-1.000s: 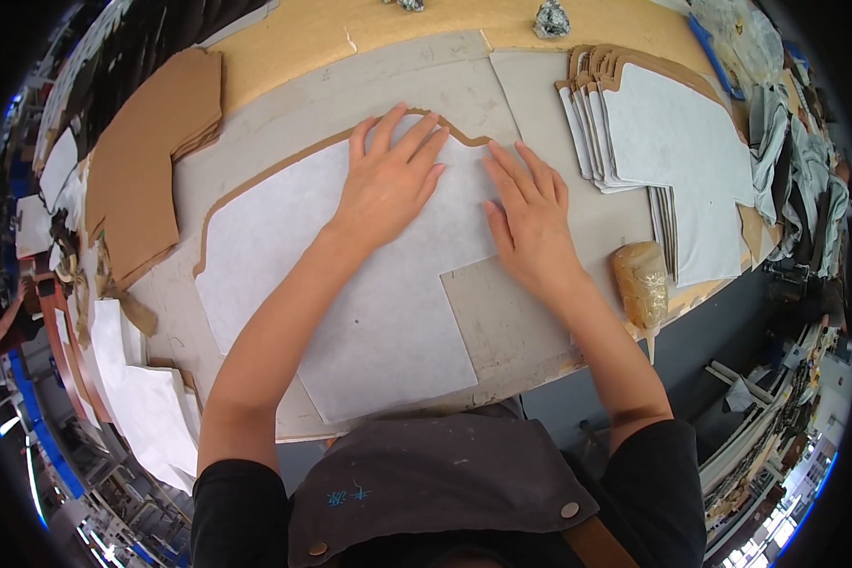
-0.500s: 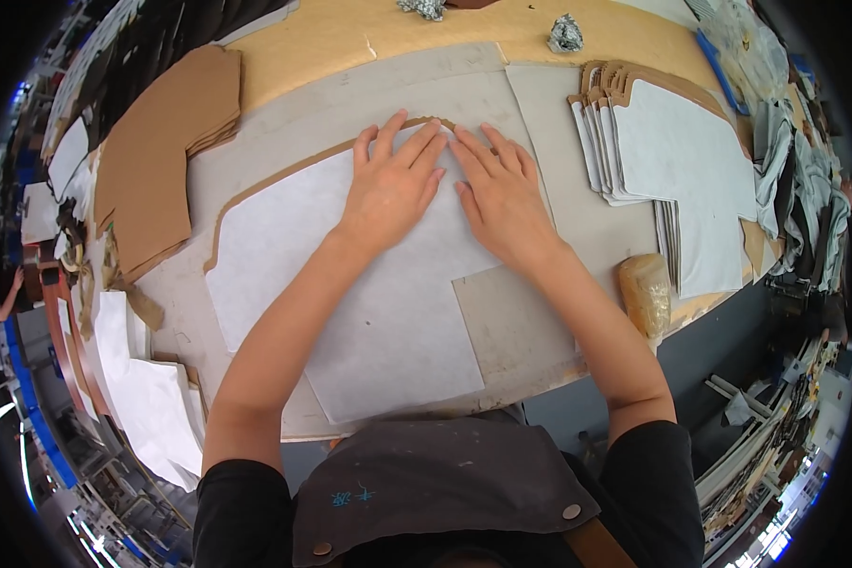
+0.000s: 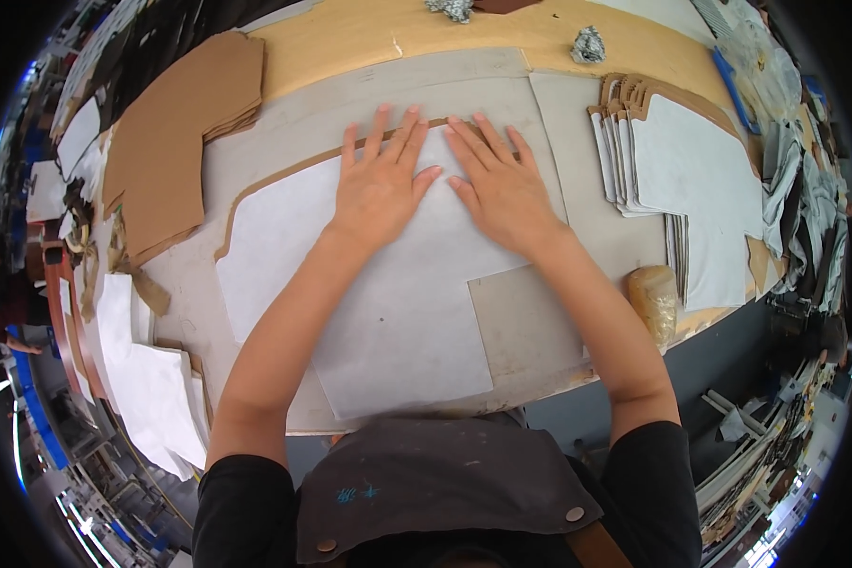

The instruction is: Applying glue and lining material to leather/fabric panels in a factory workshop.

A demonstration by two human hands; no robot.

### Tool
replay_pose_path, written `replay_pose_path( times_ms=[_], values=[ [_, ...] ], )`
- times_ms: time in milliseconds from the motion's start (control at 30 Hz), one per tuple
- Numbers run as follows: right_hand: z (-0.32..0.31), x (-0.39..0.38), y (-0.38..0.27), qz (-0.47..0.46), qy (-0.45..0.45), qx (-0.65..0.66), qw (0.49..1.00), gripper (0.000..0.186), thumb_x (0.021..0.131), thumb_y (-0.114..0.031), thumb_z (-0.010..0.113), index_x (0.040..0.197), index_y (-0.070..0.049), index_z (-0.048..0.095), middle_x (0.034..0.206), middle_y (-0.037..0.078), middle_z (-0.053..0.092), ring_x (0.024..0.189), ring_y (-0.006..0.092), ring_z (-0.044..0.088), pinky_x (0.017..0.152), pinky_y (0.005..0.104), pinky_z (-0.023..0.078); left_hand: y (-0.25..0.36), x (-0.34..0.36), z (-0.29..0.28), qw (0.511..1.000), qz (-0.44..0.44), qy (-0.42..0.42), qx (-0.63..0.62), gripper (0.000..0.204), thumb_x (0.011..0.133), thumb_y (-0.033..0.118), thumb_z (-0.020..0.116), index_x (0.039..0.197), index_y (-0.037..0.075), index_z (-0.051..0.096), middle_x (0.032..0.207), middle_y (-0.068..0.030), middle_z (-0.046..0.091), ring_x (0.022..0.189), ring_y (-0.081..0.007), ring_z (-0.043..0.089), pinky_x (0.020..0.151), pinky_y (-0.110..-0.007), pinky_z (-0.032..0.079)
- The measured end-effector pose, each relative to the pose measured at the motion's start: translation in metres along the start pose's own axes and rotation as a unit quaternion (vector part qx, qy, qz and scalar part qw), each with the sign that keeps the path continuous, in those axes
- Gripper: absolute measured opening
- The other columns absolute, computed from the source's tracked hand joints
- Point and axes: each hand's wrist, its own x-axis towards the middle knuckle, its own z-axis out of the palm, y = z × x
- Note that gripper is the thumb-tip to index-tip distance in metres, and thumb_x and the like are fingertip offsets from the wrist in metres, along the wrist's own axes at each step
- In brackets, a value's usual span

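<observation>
A large white sheet piece (image 3: 398,312) with a brown border along its far edge lies flat on the grey work surface (image 3: 521,322) in front of me. My left hand (image 3: 381,180) rests palm down near the middle of that far edge, fingers spread, fingertips reaching past the brown strip (image 3: 289,173). Just to its right, my right hand (image 3: 504,189) also lies flat with fingers apart, its tips at the same edge. Both thumbs point inward with a small gap between them. Neither hand grips anything.
Brown cut pieces (image 3: 175,142) are stacked at the left, with white pieces (image 3: 147,379) below them. At the right lies a fanned stack of white, brown-edged pieces (image 3: 696,180), and a yellowish wrapped block (image 3: 653,303) near the table edge. Crumpled foil (image 3: 588,44) sits at the back.
My left hand has shifted slightly left and its fingers have straightened. The gap between my hands has widened a little along the far edge. The whole view has shifted slightly.
</observation>
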Motion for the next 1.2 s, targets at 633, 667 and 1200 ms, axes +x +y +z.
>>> replay_pose_path(
  times_ms=[633, 667, 1200],
  values=[
    [-0.012, 0.028, -0.008, -0.056, -0.023, -0.048, 0.997, 0.05, 0.095, -0.025, 0.044, 0.138, -0.002, 0.036, 0.149, 0.01, 0.029, 0.14, 0.0286, 0.021, 0.112, 0.0468, 0.014, -0.07, -0.125, -0.04, 0.993, -0.102, 0.046, -0.03, 0.056, 0.09, 0.026, 0.056, 0.135, -0.002, 0.039, 0.146, -0.0153, 0.033, 0.137, -0.0306, 0.028, 0.11, -0.043, 0.025],
    [-0.01, 0.032, -0.022, -0.06, -0.023, -0.05, 0.997, 0.05, 0.095, -0.025, 0.044, 0.138, -0.002, 0.036, 0.149, 0.01, 0.029, 0.14, 0.0286, 0.021, 0.112, 0.0468, 0.014, -0.068, -0.121, -0.038, 0.993, -0.105, 0.049, -0.03, 0.056, 0.09, 0.026, 0.056, 0.135, -0.002, 0.039, 0.146, -0.0153, 0.033, 0.137, -0.0306, 0.028, 0.11, -0.043, 0.025],
    [0.019, 0.045, -0.085, -0.135, -0.066, 0.032, 0.988, 0.051, 0.091, -0.022, 0.05, 0.136, 0.001, 0.039, 0.147, 0.012, 0.033, 0.137, 0.026, 0.028, 0.113, 0.0397, 0.022, -0.1, -0.14, -0.04, 0.986, -0.164, 0.04, 0.015, 0.062, 0.091, 0.038, 0.052, 0.137, -0.002, 0.037, 0.146, -0.0154, 0.033, 0.137, -0.0278, 0.028, 0.112, -0.044, 0.02]
  ],
)
